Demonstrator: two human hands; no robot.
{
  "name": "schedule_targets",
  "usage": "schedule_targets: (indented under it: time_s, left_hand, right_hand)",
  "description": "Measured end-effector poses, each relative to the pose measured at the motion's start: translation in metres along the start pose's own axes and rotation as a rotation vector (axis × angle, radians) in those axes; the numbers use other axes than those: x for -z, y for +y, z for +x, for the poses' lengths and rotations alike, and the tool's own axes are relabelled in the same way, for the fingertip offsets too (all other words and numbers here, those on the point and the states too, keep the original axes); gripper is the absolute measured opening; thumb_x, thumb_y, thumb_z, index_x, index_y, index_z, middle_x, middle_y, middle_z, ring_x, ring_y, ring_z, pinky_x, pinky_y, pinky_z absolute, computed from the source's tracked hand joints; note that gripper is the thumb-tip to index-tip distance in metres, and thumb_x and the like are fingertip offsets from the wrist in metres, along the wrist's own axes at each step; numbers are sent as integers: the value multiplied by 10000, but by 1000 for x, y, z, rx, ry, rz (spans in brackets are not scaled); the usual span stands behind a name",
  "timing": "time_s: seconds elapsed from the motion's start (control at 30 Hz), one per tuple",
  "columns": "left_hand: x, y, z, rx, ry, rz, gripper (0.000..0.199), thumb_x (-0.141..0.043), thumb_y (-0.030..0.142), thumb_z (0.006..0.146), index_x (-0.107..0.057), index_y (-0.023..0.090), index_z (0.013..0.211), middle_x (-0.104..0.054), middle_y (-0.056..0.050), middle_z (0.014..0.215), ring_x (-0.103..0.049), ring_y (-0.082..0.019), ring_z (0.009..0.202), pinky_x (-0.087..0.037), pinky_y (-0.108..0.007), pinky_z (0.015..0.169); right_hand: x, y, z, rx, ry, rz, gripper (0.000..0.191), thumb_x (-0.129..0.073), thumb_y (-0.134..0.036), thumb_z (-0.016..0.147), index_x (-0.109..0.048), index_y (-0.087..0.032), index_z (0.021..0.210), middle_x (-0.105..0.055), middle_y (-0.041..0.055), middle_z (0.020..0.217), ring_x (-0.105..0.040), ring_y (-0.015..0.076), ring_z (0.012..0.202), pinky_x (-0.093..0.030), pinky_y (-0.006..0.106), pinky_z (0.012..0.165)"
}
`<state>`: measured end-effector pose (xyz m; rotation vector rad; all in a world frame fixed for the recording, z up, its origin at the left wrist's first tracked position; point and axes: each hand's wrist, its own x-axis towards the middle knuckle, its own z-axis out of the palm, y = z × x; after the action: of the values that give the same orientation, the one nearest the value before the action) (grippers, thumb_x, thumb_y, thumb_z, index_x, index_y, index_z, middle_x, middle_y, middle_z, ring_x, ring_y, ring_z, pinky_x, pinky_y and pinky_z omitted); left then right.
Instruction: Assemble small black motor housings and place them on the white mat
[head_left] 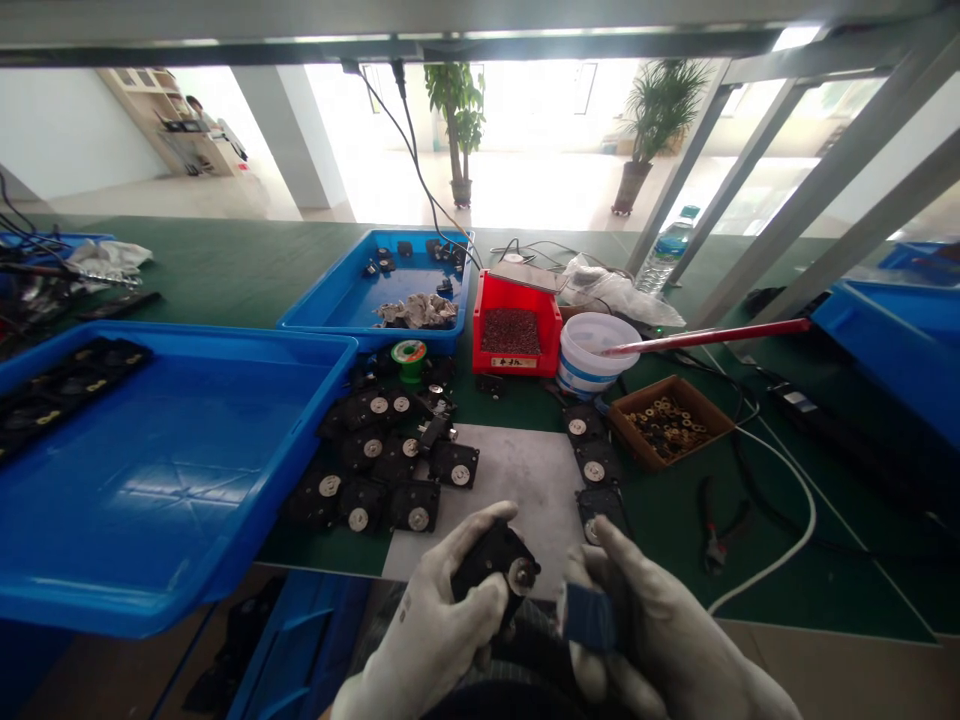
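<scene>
- Left hand (431, 620): gloved, clamped on one black unit (487, 562). The thumb presses the near face; the index finger runs along the upper edge.
- Unit position: within the left hand's grip, raised above the near edge of the white sheet (517, 465). The silver disc (523, 576) sits at the unit's right end, clear of the thumb and on the side nearer the right hand.
- Right hand (660, 610): gloved, fingers closed about a dark blue block (589, 618). Motion blur hides the exact contact points.
- Block position: at the fingers of the right hand, just right of the held unit and apart from it.
- Left group (415, 507): black disc-bearing units on the tabletop (667, 540), beyond the left hand, partly overlapping the sheet.
- Right column (594, 468): three similar units, beyond the right hand, along the sheet's right edge.
- Pliers (716, 545): on the tabletop, right of the right column.
- Box (651, 452): holds small brass-coloured rings, beyond the pliers.
- Red bin (480, 335): filled with small dark pieces, beyond the sheet.
</scene>
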<state>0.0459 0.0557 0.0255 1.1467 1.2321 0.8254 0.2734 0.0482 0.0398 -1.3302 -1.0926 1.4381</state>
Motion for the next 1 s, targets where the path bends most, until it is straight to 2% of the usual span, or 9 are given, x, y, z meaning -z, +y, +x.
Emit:
schedule_targets:
  time_s: [0.1, 0.2, 0.3, 0.47, 0.63, 0.73, 0.83, 0.9, 1.0]
  left_hand:
    - [-3, 1, -1, 28, -9, -26, 606, -636, 245, 809, -642, 185, 1412, -761, -69, 1227, -707, -241, 997, -566, -274, 833]
    - [-4, 1, -2, 32, -18, -25, 607, -631, 255, 806, -646, 188, 1409, -766, -67, 1201, -704, -216, 903, -555, -254, 737]
    - [-3, 2, -2, 5, -13, -1, 585, -635, 267, 819, -659, 193, 1398, -762, -71, 1206, -710, -221, 909, -562, -258, 739]
    - [-1, 0, 0, -4, -16, 12, 576, -614, 212, 822, -660, 215, 1397, -770, -55, 1195, -709, -233, 981, -578, -285, 843]
    - [-3, -4, 0, 21, -32, -14, 601, -620, 243, 826, -631, 196, 1425, -768, -71, 1195, -704, -212, 861, -558, -253, 701]
    - [-3, -3, -2, 18, -22, -6, 602, -608, 230, 825, -629, 194, 1426, -764, -70, 1223, -712, -231, 954, -562, -258, 764]
    - [-2, -3, -2, -5, -3, 32, 590, -597, 195, 809, -656, 201, 1397, -766, -56, 1217, -706, -234, 1003, -563, -269, 844]
    - [-2, -4, -3, 0, -17, 37, 595, -594, 203, 817, -645, 208, 1410, -768, -54, 1199, -708, -225, 947, -569, -272, 804]
    - [-2, -3, -3, 6, -41, 22, 601, -602, 217, 827, -626, 215, 1428, -763, -60, 1221, -717, -239, 967, -576, -290, 821]
  right_hand:
    - [-3, -5, -5, -112, -79, 99, 422, -787, -635, 827, -758, -218, 879, -630, 8, 570, -450, 129, 427, -407, 256, 449]
    - [-4, -8, -2, -229, -135, 405, 431, -805, -592, 796, -745, -222, 1008, -585, -20, 602, -438, 119, 508, -430, 242, 534]
    - [-5, -4, 5, -324, -157, 615, 397, -808, -593, 763, -731, -243, 936, -517, -42, 598, -397, 108, 500, -408, 225, 514]
    - [-8, 3, -3, -274, -123, 317, 494, -894, -652, 640, -736, -257, 892, -590, -25, 610, -361, 106, 454, -364, 234, 439]
    - [-16, -12, -19, -278, -202, 345, 581, -664, -738, 861, -739, -189, 1035, -574, -16, 497, -233, 74, 429, -188, 203, 451]
    - [-15, -23, -21, -265, -185, 483, 522, -753, -646, 822, -739, -172, 1040, -479, -46, 507, -264, 79, 484, -276, 199, 505]
    - [-12, -26, -21, -266, -126, 473, 406, -808, -567, 783, -734, -181, 891, -483, -35, 563, -340, 97, 519, -369, 219, 536]
    - [-12, -23, -21, -202, -35, 324, 368, -817, -542, 786, -727, -186, 811, -557, -9, 623, -426, 114, 543, -420, 237, 547]
    - [-16, -14, -17, 25, 132, -58, 278, -772, -474, 847, -759, -202, 792, -681, 28, 707, -599, 171, 625, -502, 271, 605]
